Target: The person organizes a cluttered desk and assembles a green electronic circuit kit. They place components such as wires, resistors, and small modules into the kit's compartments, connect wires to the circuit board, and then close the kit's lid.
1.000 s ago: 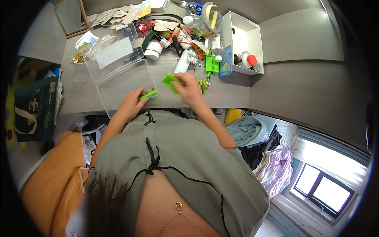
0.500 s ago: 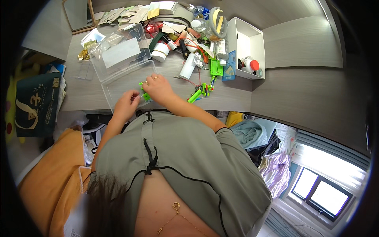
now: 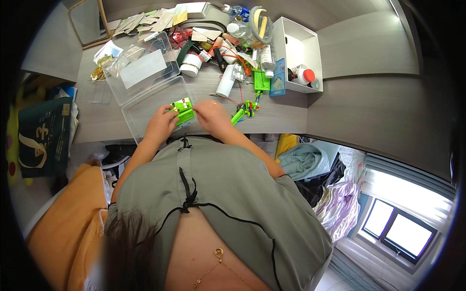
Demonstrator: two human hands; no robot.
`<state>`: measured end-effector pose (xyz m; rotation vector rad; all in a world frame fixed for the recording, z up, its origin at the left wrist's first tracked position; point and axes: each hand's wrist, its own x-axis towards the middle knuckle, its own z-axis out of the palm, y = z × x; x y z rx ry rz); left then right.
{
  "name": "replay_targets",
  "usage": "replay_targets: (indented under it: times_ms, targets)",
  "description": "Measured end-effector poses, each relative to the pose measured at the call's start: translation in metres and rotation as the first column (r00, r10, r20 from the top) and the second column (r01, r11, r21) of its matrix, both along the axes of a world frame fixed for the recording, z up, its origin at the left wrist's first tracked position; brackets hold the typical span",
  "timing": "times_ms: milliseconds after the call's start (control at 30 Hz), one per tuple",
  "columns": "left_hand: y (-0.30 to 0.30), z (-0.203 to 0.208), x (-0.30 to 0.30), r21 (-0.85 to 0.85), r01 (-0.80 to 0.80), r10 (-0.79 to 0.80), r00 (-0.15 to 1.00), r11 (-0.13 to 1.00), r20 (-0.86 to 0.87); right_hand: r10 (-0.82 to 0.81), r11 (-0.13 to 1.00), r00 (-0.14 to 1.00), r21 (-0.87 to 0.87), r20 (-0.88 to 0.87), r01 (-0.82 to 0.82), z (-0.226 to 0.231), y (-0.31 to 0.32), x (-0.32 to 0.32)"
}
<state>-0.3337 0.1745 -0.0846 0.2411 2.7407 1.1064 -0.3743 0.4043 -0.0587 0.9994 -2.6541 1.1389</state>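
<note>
My left hand (image 3: 162, 125) grips a bright green plastic battery holder (image 3: 185, 116) with shiny metal contacts along its far part. Its fingers close over the holder's left side. Just to the right, my right hand (image 3: 213, 116) is closed, its fingertips pinched at the holder's right edge; whatever is between them is too small to make out. Both hands are above a shallow clear plastic box (image 3: 127, 115) at the desk's near edge. Right of them lies a green plastic assembly (image 3: 248, 108) with wires, and beyond it a flat green piece (image 3: 262, 81).
The box's clear lid (image 3: 110, 83) is folded back, with a white sheet on it. Farther back are a white jar (image 3: 191, 65), a white cylinder (image 3: 225, 82), bottles and loose papers (image 3: 145, 22). A white open box (image 3: 318, 51) stands at the right, beside a blue card (image 3: 278, 80).
The green battery holder has come up into fuller view, turned with its contacts showing. My right hand has moved right and nearer, off its top; my left hand has shifted right onto it.
</note>
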Motion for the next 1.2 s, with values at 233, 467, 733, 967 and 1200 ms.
replay_targets:
  times_ms: [233,467,733,967,1200]
  targets:
    - [0.003,0.005,-0.004,-0.015,-0.059,0.058,0.995,0.998,-0.084,-0.211,0.978,0.975,0.015,0.069,0.210,0.012,0.050,0.032]
    - [0.006,0.014,-0.010,-0.050,0.058,-0.069,0.964,0.997,-0.257,-0.252,0.968,0.961,0.013,0.115,0.252,0.009,0.055,0.044]
    - [0.007,0.012,-0.015,-0.082,0.295,-0.305,0.938,0.952,-0.167,-0.246,0.969,0.963,0.039,0.110,0.243,0.009,0.060,0.049]
    - [-0.005,0.015,-0.010,0.022,0.292,-0.291,0.956,0.956,-0.045,-0.367,0.930,0.920,0.068,0.138,0.361,0.007,0.085,0.054]
    - [0.013,0.018,0.001,0.165,0.228,-0.244,0.966,0.960,0.082,-0.695,0.717,0.719,0.049,-0.025,0.695,-0.014,0.121,0.034]
